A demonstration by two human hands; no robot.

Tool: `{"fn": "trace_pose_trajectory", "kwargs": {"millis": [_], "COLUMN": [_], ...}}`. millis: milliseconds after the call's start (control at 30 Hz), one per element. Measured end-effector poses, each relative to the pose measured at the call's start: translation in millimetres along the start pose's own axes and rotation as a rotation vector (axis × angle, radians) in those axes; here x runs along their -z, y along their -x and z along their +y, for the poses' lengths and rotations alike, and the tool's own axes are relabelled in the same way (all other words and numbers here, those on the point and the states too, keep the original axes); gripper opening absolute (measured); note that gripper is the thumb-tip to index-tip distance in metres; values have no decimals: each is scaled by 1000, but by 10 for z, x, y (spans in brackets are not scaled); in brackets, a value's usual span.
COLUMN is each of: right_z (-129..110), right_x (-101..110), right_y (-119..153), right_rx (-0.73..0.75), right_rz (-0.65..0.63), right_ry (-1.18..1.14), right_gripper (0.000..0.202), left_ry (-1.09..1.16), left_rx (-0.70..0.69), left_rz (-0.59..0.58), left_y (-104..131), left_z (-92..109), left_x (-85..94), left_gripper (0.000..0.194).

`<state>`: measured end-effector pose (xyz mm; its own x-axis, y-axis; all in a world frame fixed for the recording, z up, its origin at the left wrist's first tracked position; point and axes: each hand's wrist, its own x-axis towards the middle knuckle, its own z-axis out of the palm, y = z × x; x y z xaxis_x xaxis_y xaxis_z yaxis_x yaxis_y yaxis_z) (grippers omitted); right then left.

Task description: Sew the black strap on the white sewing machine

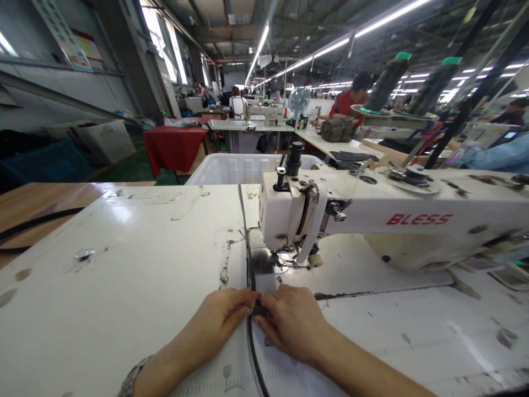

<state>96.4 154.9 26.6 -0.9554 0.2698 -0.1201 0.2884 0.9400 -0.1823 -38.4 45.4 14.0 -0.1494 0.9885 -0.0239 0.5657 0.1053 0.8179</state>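
Observation:
My left hand [221,320] and my right hand [293,322] meet at the near middle of the white sewing table [124,264]. Between their fingertips both pinch a narrow black strap [253,353], which runs from the fingers toward me and also forward along the table to the needle area. Just beyond my hands stands a white BLESS sewing machine [372,215], its presser foot [291,259] a short way ahead of my fingers. My palms hide the strap's end.
A white plastic bin [231,168] sits behind the machine. A black belt [37,223] lies on the wooden table at left. Two dark thread cones [386,82] stand on the rack at right. Other people work at distant tables; a red-covered table [173,146] is beyond.

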Motion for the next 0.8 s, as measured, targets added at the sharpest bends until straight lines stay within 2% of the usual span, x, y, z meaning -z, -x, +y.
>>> {"fn": "trace_pose_trajectory", "kwargs": {"millis": [167, 300, 467, 500, 567, 633, 700, 800], "right_z": [-11, 89, 285, 302, 299, 258, 209, 179], "right_x": [-13, -69, -209, -248, -319, -364, -382, -386], "right_y": [-2, 55, 181, 215, 283, 333, 352, 336], "right_rx": [15, -18, -87, -58, 95, 313, 473, 534], "right_rz": [10, 12, 167, 216, 280, 231, 140, 136], "right_ry": [34, -45, -218, -263, -317, -268, -188, -179], "right_gripper": [17, 18, 22, 18, 14, 24, 20, 10], "left_ry": [-13, 8, 44, 50, 72, 106, 145, 176], "left_rx": [7, 6, 7, 15, 32, 37, 38, 45], "left_rz": [12, 9, 52, 55, 60, 67, 79, 113], "left_y": [-9, 1, 53, 57, 48, 23, 16, 147], "left_z": [4, 19, 1, -5, -17, -25, -22, 14], "left_x": [-15, -20, -47, -52, -54, -44, -22, -1], "left_gripper": [21, 20, 15, 14, 13, 13, 15, 15]}}
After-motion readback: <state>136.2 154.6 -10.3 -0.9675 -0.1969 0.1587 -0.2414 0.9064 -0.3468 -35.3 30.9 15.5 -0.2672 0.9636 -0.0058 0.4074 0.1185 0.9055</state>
